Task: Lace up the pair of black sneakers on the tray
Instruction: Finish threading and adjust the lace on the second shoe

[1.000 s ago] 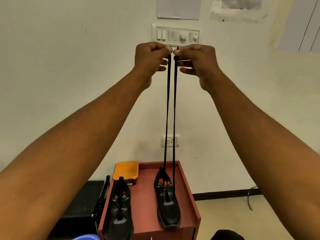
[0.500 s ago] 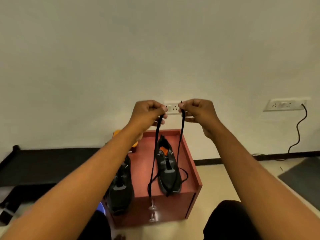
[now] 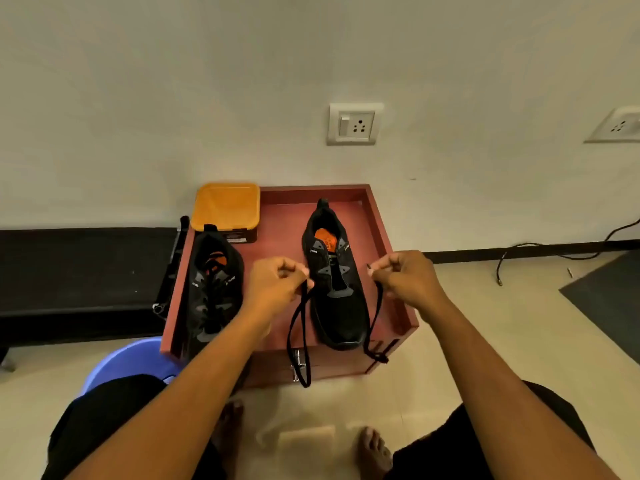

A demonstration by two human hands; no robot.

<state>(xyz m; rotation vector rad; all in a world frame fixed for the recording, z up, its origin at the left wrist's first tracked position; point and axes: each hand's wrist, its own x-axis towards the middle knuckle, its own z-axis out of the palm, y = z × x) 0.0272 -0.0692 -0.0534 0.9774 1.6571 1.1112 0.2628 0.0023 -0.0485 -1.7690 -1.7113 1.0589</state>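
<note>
Two black sneakers with orange insoles stand on a red-brown tray (image 3: 388,244). The left sneaker (image 3: 213,289) is laced. The right sneaker (image 3: 334,285) has a black lace (image 3: 299,327) through its lowest eyelets only. My left hand (image 3: 277,289) pinches one lace end left of the shoe. My right hand (image 3: 405,282) pinches the other end on the shoe's right side. Both lace halves hang in slack loops over the tray's front edge.
An orange-lidded box (image 3: 227,206) sits at the tray's back left corner. A blue tub (image 3: 128,362) stands on the floor at lower left beside a black bench (image 3: 79,271). A wall socket (image 3: 353,123) is behind; a cable (image 3: 554,252) lies right. My bare feet are below.
My hands came down from head height to just above the right sneaker and moved apart. The lace, earlier taut and vertical, now hangs slack. The camera tilted down.
</note>
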